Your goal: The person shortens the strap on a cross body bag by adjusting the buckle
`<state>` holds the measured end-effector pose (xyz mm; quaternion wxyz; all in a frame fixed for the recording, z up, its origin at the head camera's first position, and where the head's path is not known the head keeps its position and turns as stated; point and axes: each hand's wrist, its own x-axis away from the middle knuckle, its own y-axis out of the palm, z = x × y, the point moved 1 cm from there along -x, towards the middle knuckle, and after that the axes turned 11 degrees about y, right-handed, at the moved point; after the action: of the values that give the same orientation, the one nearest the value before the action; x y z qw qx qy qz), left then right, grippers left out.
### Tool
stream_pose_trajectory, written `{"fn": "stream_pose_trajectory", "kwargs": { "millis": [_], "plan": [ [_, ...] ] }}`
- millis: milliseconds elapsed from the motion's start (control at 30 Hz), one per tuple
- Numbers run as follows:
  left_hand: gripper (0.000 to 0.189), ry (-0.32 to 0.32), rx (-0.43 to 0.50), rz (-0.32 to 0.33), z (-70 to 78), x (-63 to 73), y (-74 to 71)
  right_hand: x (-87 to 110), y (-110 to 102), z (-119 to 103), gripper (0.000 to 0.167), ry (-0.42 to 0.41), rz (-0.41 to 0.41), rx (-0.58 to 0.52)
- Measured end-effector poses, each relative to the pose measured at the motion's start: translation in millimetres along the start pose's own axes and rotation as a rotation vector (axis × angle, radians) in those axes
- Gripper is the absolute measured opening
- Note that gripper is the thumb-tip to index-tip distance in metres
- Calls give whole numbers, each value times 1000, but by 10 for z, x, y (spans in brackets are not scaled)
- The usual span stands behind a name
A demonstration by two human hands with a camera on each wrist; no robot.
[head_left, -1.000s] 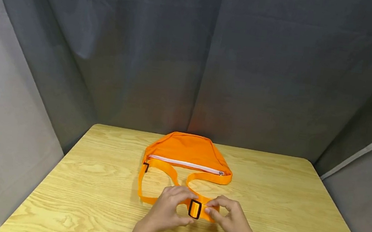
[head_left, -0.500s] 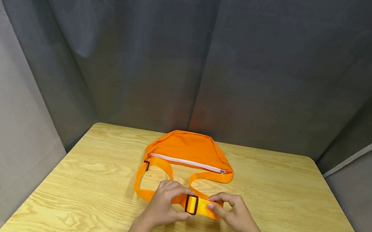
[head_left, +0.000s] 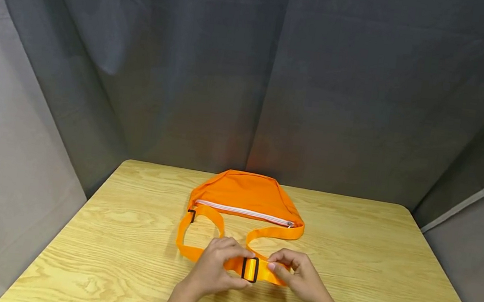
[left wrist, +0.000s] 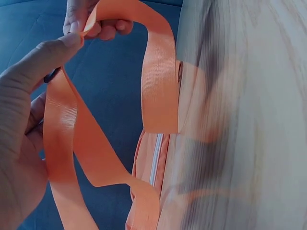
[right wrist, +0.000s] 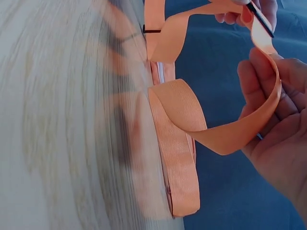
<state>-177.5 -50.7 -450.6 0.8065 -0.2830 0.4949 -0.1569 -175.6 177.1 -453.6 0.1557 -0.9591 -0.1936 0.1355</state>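
An orange waist bag [head_left: 246, 191] lies at the far side of the table, its strap [head_left: 189, 252] looping toward me. My left hand [head_left: 217, 270] holds the black slider buckle [head_left: 250, 269] by its upper and lower edges, between fingers and thumb. Just right of the buckle, my right hand [head_left: 301, 277] pinches the strap between thumb and fingers. In the left wrist view the left thumb hides most of the buckle. The right wrist view has the buckle [right wrist: 260, 20] edge-on, with a strap loop [right wrist: 230, 136] curving beside the right palm [right wrist: 283, 143].
Wood-grain table [head_left: 121, 267] under everything. Dark curtain [head_left: 198, 66] hangs behind its far edge, with grey cloth panels at both sides. A second black strap fitting [head_left: 192, 215] sits near the bag's left end, and a white zipper [head_left: 244, 212] runs along its near edge.
Compared with a second ago, the buckle and left hand are slightly farther left. Since half a second ago both have dipped slightly toward me, and the right fingers are a little nearer the buckle.
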Motion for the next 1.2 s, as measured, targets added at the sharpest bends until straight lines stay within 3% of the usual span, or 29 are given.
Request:
{"fn": "stream_pose_trajectory", "kwargs": {
  "millis": [133, 433, 700, 900, 1200],
  "plan": [
    [48, -6, 3, 0, 12, -16, 2, -27, 28, 0, 12, -7, -6, -26],
    [50, 3, 15, -7, -5, -45, 28, -48, 70, -62, 5, 59, 3, -44],
    [54, -20, 138, 42, -50, -26, -28, -3, -72, -43, 5, 79, 0, 33],
    [52, -5, 159, 14, -57, -19, -57, -1, -75, -3, 5, 59, -24, -13],
    [47, -5, 155, 18, -22, 19, -37, -23, 80, -29, 4, 56, -39, -133]
  ]
}}
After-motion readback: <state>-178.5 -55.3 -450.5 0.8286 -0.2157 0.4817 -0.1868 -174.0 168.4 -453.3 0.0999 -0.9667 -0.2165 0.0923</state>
